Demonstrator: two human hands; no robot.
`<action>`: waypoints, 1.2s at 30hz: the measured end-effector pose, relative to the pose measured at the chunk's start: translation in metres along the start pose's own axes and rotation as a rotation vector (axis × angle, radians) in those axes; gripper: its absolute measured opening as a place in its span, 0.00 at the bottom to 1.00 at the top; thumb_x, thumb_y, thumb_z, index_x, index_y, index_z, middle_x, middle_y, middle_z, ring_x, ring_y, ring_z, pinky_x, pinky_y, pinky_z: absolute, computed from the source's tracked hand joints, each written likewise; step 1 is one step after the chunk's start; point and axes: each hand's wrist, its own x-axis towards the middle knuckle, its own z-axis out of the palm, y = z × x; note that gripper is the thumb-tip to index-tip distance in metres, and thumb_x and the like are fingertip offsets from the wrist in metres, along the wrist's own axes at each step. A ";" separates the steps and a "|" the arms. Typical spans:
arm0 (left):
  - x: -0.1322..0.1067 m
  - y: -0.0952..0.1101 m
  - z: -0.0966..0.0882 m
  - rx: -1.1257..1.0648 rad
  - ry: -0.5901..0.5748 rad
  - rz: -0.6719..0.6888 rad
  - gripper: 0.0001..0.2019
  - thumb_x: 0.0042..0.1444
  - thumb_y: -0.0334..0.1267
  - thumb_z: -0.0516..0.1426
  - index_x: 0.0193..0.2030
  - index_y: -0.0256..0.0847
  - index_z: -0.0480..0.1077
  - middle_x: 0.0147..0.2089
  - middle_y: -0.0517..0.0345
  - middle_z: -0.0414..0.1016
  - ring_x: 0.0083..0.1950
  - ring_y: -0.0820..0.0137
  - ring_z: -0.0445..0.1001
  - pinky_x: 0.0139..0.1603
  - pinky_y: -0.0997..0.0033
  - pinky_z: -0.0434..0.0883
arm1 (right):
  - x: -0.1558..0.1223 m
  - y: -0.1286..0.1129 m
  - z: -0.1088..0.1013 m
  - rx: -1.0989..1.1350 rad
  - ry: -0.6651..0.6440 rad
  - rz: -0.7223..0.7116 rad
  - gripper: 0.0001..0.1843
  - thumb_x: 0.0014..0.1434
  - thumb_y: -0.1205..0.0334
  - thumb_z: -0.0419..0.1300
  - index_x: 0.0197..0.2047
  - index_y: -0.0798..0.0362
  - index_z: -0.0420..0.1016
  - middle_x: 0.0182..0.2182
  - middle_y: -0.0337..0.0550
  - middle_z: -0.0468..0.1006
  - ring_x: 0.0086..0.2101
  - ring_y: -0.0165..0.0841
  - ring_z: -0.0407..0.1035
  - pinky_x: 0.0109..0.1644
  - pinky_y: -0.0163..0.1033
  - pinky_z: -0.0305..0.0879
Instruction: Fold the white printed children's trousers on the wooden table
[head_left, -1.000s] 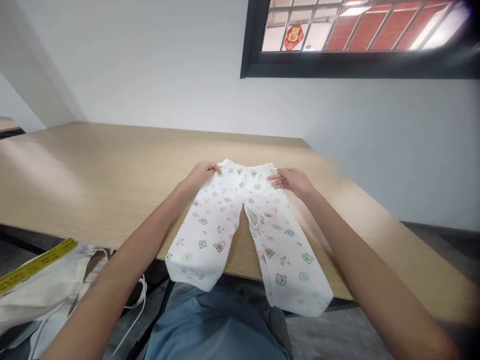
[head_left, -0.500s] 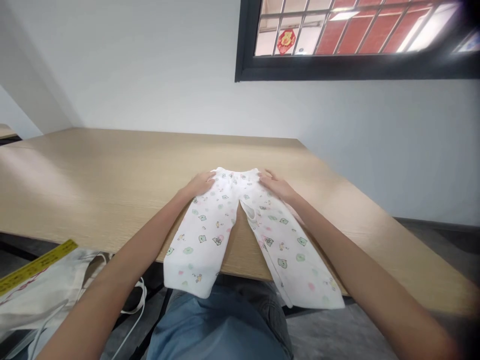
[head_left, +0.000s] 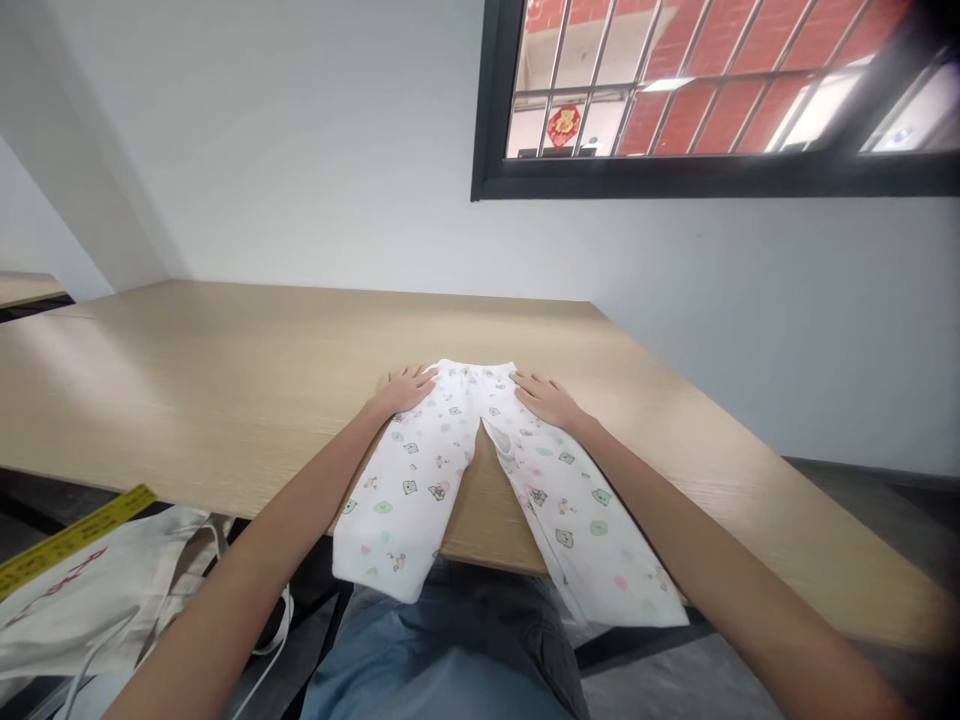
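Since a second ago the left hand [head_left: 407,390] and right hand [head_left: 551,402] have flattened over the hips of the white cartoon-print trousers [head_left: 420,480], and the leg on the right has swung outward. The wood-grain table [head_left: 247,380] stands before a pale wall [head_left: 315,150]. The trousers lie at its front edge, legs spread, both cuffs overhanging. A canvas tote bag [head_left: 90,590] sits at lower left, beside a yellow marked strip [head_left: 79,537]. Both hands, palms down with fingers extended, press lightly along the trousers' sides, neither clasping the fabric.
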 end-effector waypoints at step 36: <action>0.000 0.009 0.003 -0.143 0.137 -0.023 0.20 0.63 0.48 0.45 0.60 0.50 0.57 0.66 0.50 0.48 0.65 0.51 0.48 0.59 0.36 0.43 | 0.002 0.011 0.004 0.043 0.056 0.023 0.26 0.63 0.57 0.38 0.62 0.50 0.56 0.61 0.38 0.54 0.59 0.33 0.47 0.61 0.44 0.42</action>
